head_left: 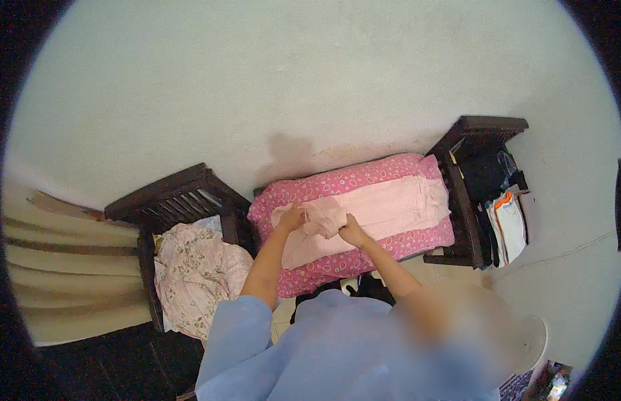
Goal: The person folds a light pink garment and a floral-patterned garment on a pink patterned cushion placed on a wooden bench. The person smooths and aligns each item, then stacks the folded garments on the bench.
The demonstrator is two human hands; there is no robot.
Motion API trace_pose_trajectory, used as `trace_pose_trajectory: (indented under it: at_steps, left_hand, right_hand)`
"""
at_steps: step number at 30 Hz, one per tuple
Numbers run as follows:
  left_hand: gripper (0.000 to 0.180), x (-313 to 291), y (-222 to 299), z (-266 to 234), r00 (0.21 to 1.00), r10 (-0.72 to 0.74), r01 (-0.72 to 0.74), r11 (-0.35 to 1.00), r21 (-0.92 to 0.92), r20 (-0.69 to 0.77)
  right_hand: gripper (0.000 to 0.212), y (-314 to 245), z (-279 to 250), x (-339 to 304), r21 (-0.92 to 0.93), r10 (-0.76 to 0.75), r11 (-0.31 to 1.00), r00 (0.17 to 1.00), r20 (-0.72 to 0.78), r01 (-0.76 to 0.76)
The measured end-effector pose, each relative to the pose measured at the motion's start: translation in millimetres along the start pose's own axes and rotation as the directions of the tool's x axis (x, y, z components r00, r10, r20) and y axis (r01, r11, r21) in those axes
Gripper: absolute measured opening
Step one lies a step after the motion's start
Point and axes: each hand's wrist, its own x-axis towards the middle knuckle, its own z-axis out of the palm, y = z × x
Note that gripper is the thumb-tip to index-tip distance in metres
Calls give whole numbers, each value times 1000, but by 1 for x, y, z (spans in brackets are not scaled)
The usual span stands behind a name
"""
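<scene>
A pale pink cloth (388, 208), its kind not clear from here, lies lengthwise over a pink patterned cover (414, 162). Its left part is bunched up and lifted between my two hands. My left hand (293, 217) is closed on the bunched folds from the left. Gripping the other side of the bundle is my right hand (352, 232), with the fingers curled into the fabric. Part of the fingers of both hands is hidden by the folds.
A dark wooden chair (207, 177) at the left holds a crumpled floral cloth (200, 277). At the right, a dark wooden frame (465, 230) stands by folded clothes (507, 227) and dark garments (484, 175). A pale wall (337, 73) rises behind; a beige curtain (83, 287) hangs left.
</scene>
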Motion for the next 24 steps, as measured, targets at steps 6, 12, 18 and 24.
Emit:
trace_pose_trajectory:
  at_steps: [6, 12, 18, 24]
  left_hand:
    - [23, 8, -56, 16, 999, 31, -37, 979, -203, -32]
    - [23, 11, -54, 3, 994, 8, 19, 972, -233, 113]
    - [27, 16, -40, -1, 994, -76, 89, 982, -167, 82]
    - [28, 10, -31, 12, 991, -119, 114, 990, -85, -63]
  right_hand:
    - [21, 0, -46, -17, 849, 490, 440, 871, 47, -293]
    - [26, 66, -99, -39, 892, 405, 395, 913, 46, -220]
    - [18, -2, -140, -10, 106, 297, 946, 950, 97, -307]
    - [13, -13, -144, -1, -924, -114, 183, 941, 318, 335]
